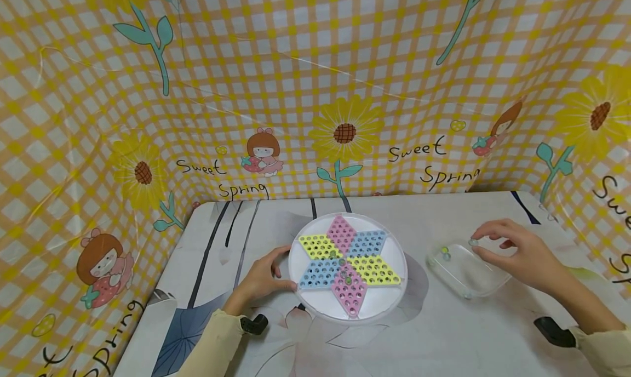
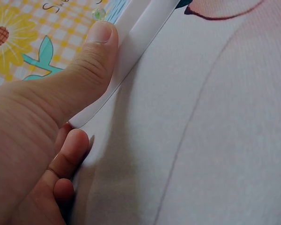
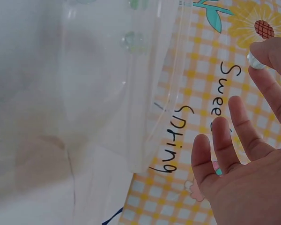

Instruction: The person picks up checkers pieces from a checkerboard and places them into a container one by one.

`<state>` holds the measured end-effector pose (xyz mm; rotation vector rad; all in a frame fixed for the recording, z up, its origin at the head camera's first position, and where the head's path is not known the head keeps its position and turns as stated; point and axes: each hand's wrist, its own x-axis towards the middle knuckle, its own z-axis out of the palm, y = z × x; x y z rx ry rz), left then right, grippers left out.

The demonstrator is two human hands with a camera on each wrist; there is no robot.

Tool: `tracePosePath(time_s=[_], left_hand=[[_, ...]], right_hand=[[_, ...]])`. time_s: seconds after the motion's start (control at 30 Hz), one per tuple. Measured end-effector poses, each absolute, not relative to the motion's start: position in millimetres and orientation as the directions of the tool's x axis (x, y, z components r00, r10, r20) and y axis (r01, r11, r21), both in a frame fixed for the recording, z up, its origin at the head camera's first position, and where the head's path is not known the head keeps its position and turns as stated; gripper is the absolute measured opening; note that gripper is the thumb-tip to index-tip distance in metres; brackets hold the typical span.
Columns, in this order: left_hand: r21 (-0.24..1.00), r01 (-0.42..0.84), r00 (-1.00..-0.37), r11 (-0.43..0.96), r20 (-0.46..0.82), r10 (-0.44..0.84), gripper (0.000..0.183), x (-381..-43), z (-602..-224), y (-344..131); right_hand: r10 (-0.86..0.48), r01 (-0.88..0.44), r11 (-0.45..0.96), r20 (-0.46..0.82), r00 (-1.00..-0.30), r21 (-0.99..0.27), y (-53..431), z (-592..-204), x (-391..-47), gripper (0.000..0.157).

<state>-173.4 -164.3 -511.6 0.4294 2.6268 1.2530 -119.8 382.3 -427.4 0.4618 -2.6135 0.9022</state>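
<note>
hidden parts: from where i'm standing, the fingers of the left hand are partly going out of sight behind the rim of the star-patterned game board; the left wrist view is showing only a strip of that rim.
hard to make out: the clear box is blending into the pale cover, its edges blurring in the right wrist view and running out of the picture there; i'm not managing an exact count of the loose marbles in and about it.
board: sitting flat just beside the left hand, well apart from the right hand; a few greenish marbles are resting near its middle.
left grip: thumb pressing on the white rim, fingers curling below.
right grip: thumb and forefinger pinching a small pale marble above the box, the other fingers spreading loosely.
wrists: both are wearing black devices by the cuffs of pale sleeves.
bench: its pale cover is showing dark stripes and faint petals.
room: a yellow checked cloth is hanging around, carrying sunflowers, little figures with strawberries and "sweet spring" lettering.
</note>
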Motion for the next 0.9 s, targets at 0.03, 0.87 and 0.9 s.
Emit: tracePosePath(time_s=[0.03, 0.87, 0.9], left_hand=[[0.781, 0.174, -0.938, 0.599, -0.054, 0.342, 0.095, -173.2, -511.4, -164.1], [0.743, 0.203, -0.941, 0.638, -0.033, 0.338, 0.093, -170.4, -512.1, -164.3], [0.746, 0.205, -0.941, 0.633, -0.029, 0.338, 0.093, -170.2, -511.8, -164.2]], right_hand=[[-0.193, -0.403, 0.749, 0.408, -0.892, -0.526, 382.7, -428.3, -119.3, 0.031], [-0.184, -0.392, 0.754, 0.404, -0.896, -0.527, 383.1, -452.7, -111.7, 0.029], [-0.180, -0.387, 0.757, 0.401, -0.898, -0.526, 382.9, -453.0, -111.6, 0.029]])
